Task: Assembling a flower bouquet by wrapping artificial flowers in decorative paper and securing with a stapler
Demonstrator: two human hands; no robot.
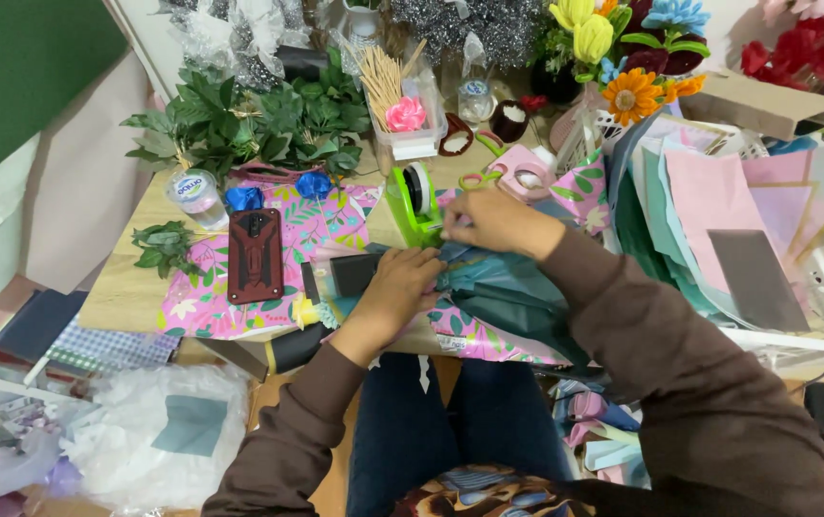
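The left hand (400, 287) pressed flat on teal paper (503, 292). The right hand (490, 222) pinched, seemingly, tape beside the dispenser (414, 201).

The person wears a dark brown long-sleeved top of soft, sweatshirt-like cloth, and both sleeves run all the way down to ribbed cuffs that sit snug at the wrists, leaving the left hand (400, 283) and right hand (494, 220) bare, with no rings, watch or gloves to be seen. The legs are in dark blue denim trousers. Low at the front there is a patch of patterned fabric in brown, cream and blue.
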